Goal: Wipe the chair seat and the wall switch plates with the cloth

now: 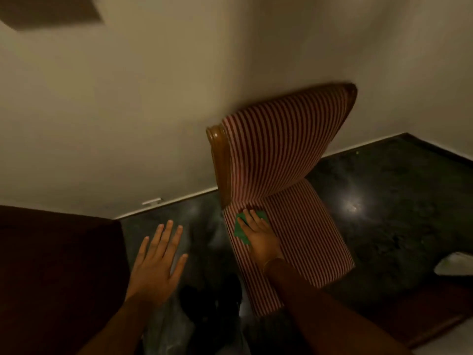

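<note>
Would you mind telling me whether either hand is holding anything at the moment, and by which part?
The right hand presses flat on the middle of the green cloth against the chair seat. The left hand is open and empty.

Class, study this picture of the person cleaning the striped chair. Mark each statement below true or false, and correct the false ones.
1. The right hand presses a green cloth on the chair seat. True.
2. The left hand grips the chair's backrest. False: it hovers open over the dark floor, touching nothing.
3. The cloth lies at the seat's front edge. False: it is at the rear, near the backrest.
4. The upholstery is red-and-white striped. True.
</note>
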A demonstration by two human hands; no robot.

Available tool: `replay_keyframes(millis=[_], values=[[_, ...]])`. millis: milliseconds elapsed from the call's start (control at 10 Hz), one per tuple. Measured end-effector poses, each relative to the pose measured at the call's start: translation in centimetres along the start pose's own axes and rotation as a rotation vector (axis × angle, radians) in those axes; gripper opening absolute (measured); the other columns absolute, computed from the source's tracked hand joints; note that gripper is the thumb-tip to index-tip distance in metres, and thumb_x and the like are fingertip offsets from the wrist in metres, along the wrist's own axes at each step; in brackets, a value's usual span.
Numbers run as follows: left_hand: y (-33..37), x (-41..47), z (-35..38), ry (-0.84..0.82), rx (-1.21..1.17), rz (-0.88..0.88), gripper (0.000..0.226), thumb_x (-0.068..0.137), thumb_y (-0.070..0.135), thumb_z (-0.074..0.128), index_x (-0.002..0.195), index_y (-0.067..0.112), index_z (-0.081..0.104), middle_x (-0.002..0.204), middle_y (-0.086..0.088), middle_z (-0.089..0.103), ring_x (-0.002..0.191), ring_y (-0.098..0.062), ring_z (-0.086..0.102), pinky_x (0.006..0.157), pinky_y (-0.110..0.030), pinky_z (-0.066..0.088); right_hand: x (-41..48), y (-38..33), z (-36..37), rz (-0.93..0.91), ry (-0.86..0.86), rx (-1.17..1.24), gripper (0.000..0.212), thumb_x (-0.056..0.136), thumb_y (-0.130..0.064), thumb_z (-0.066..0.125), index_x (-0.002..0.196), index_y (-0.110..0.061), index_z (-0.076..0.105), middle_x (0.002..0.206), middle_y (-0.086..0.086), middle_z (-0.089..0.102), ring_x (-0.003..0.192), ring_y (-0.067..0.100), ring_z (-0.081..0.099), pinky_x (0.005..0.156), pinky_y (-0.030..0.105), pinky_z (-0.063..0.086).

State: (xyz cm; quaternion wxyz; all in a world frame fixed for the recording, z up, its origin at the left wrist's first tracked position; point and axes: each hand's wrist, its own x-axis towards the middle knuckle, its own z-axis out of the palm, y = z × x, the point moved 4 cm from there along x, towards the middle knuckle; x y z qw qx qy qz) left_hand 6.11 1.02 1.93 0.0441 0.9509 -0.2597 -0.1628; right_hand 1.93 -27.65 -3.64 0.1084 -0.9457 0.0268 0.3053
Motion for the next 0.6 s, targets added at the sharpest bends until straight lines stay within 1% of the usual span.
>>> replay_keyframes(millis=[100,200,300,400,500,600], values=[[0.5,0.4,3.1,-0.057,0.012,-0.005,0.082,0.117,0.062,0.009,0.17,0.013,0.048,0.179,-0.012,0.039,0.164,-0.034,0.04,0.131,-0.053,0.025,2.3,2.0,2.8,0.064,-0.006,0.022,0.07,0.111,-0.023,0.039,0.171,-0.027,0.002,0.178,0.004,-0.011,0.165,0.027,-0.007,0.133,0.042,0.003],[0.6,1.5,4.8,-0.077,-0.029,-0.032,0.077,0.112,0.062,0.019,0.177,0.021,0.028,0.186,-0.005,0.02,0.173,-0.028,0.017,0.138,-0.056,0.021,4.7,3.7,5.0,0.125,0.003,0.016,0.071,0.111,-0.027,0.038,0.17,-0.029,0.0,0.178,0.008,-0.01,0.165,0.031,-0.008,0.134,0.046,0.008],[0.4,2.8,5.9,-0.139,-0.03,-0.044,0.076,0.11,0.065,0.007,0.177,0.03,0.001,0.186,0.005,-0.008,0.174,-0.02,-0.009,0.142,-0.048,0.0,6.3,4.4,6.9,0.165,-0.062,0.012,0.077,0.11,-0.027,0.043,0.17,-0.028,-0.006,0.177,0.011,-0.01,0.165,0.033,-0.009,0.134,0.05,0.008],[0.4,2.8,5.9,-0.189,0.016,-0.06,0.076,0.106,0.067,-0.005,0.174,0.034,-0.015,0.183,0.008,-0.023,0.171,-0.016,-0.024,0.138,-0.042,-0.015,6.2,3.6,7.4,0.156,-0.078,-0.04,0.083,0.11,-0.034,0.045,0.169,-0.019,-0.011,0.176,0.014,-0.011,0.164,0.036,-0.01,0.133,0.054,0.002],[0.3,2.5,4.5,-0.258,0.054,-0.085,0.079,0.099,0.07,-0.017,0.17,0.037,-0.029,0.179,0.01,-0.036,0.165,-0.014,-0.038,0.133,-0.038,-0.025,5.0,2.0,5.8,0.105,-0.046,-0.018,0.087,0.108,-0.037,0.049,0.169,-0.019,-0.01,0.177,0.011,-0.014,0.164,0.034,-0.011,0.132,0.055,0.001],[-0.2,1.4,1.7,-0.231,0.029,-0.134,0.085,0.096,0.071,-0.017,0.173,0.035,-0.024,0.178,0.008,-0.037,0.164,-0.016,-0.038,0.134,-0.038,-0.026,2.8,-0.4,2.5,0.032,0.049,-0.016,0.084,0.109,-0.04,0.044,0.169,-0.02,-0.01,0.177,0.007,-0.018,0.164,0.03,-0.014,0.133,0.053,-0.001]])
